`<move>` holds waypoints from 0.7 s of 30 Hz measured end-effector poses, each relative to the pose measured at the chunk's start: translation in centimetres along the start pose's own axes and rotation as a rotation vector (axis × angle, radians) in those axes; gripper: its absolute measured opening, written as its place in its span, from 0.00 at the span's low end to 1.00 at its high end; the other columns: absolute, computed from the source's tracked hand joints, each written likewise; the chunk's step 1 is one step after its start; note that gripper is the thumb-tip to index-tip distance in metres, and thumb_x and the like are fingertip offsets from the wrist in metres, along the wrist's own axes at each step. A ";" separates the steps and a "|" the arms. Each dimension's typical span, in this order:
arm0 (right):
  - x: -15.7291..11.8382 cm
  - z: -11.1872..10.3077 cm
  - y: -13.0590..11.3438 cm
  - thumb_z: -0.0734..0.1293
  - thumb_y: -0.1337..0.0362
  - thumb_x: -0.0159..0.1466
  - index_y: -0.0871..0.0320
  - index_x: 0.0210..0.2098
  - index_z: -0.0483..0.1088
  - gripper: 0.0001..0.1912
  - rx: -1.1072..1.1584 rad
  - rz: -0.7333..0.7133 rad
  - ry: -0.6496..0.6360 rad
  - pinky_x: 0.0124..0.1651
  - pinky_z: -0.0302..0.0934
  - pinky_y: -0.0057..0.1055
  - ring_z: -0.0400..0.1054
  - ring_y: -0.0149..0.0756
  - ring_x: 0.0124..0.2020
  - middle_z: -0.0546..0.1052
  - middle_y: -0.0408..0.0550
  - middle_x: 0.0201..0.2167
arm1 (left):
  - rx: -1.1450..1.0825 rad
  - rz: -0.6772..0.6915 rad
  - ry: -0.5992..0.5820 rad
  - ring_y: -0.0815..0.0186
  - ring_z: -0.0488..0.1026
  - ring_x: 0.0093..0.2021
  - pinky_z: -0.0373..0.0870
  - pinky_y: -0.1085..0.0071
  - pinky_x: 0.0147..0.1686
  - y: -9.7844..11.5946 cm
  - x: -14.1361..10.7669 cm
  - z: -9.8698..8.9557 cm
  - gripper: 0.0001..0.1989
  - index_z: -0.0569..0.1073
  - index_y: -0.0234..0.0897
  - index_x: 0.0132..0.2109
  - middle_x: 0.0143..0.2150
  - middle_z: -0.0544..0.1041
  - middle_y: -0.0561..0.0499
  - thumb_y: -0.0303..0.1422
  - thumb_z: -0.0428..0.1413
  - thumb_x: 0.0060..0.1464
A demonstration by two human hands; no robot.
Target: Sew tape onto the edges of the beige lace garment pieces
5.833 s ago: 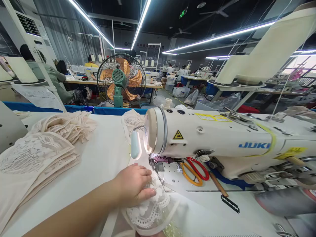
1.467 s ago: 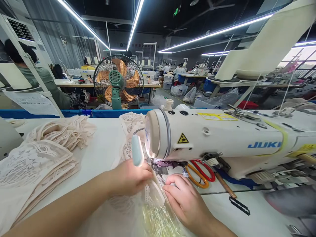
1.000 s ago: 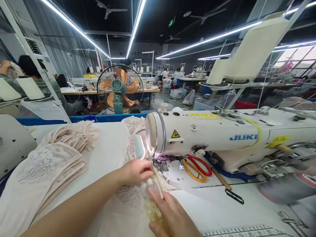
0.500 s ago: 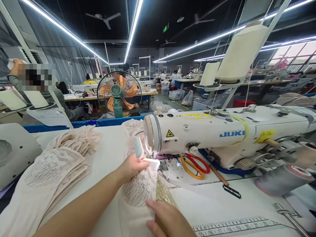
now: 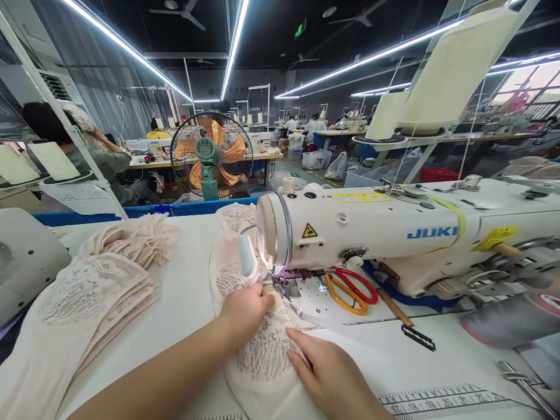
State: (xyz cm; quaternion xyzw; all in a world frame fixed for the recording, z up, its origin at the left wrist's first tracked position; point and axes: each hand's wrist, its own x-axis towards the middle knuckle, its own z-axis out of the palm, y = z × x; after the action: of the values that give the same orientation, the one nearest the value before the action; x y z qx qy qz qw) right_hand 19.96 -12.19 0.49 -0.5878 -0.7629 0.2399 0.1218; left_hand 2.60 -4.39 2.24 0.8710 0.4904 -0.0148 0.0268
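Observation:
A cream lace bra piece [image 5: 266,353] lies on the sewing table, running up to the needle area of the white JUKI sewing machine [image 5: 350,227]. My left hand [image 5: 245,312] is closed on its edge just in front of the presser foot, thumb and fingers pinched together. Along the right edge of the lace, my right hand [image 5: 326,367] rests with its fingers stretched out on the fabric; its thumb is hidden. A pale blue-grey lever [image 5: 247,256] stands just beyond my left hand. More lace fabric [image 5: 236,219] lies behind the machine head.
Stacked lace bra pieces [image 5: 96,291] lie at the left. Red-and-orange-handled scissors [image 5: 354,289] and a wooden-handled tool with a black blade [image 5: 417,337] sit right of the needle. A grey thread cone [image 5: 503,324] and printed ruler [image 5: 446,399] are nearby. A fan [image 5: 210,154] stands beyond.
The lace now lies flatter, its raised white edge lowered toward the presser foot. My left hand has moved slightly down and right; my right hand has shifted up and right along the lace.

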 end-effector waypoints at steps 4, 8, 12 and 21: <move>0.5 -0.4 0.1 0.53 0.63 0.64 0.62 0.57 0.65 0.24 -0.028 0.020 -0.027 0.43 0.64 0.37 0.72 0.47 0.44 0.78 0.54 0.43 | 0.054 0.009 0.010 0.58 0.72 0.31 0.64 0.69 0.26 0.1 0.8 0.1 0.19 0.73 0.41 0.51 0.38 0.73 0.47 0.30 0.43 0.58; 1.0 -0.6 0.0 0.54 0.63 0.64 0.62 0.56 0.65 0.24 -0.042 0.037 -0.036 0.42 0.64 0.39 0.72 0.48 0.44 0.78 0.55 0.43 | 0.078 0.015 0.016 0.59 0.72 0.31 0.64 0.69 0.25 0.0 1.4 0.1 0.18 0.74 0.41 0.49 0.37 0.73 0.48 0.30 0.45 0.57; 1.3 -0.8 -0.1 0.55 0.64 0.64 0.62 0.56 0.66 0.23 -0.047 0.045 -0.057 0.43 0.64 0.39 0.71 0.49 0.45 0.78 0.56 0.44 | 0.088 0.020 0.018 0.59 0.73 0.31 0.64 0.68 0.25 -0.1 1.6 0.2 0.18 0.74 0.42 0.49 0.36 0.73 0.48 0.30 0.45 0.57; 1.3 -1.1 -0.1 0.55 0.63 0.64 0.62 0.57 0.64 0.24 -0.033 0.029 -0.063 0.46 0.63 0.39 0.71 0.48 0.47 0.77 0.55 0.46 | 0.086 0.007 0.006 0.58 0.74 0.31 0.66 0.67 0.26 -0.2 1.9 0.0 0.17 0.75 0.42 0.48 0.37 0.74 0.48 0.29 0.46 0.56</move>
State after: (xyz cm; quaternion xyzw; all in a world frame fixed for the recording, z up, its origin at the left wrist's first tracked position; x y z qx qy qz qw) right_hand 19.99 -10.77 1.33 -0.5930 -0.7616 0.2475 0.0843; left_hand 3.40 -2.65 2.13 0.8730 0.4865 -0.0332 -0.0119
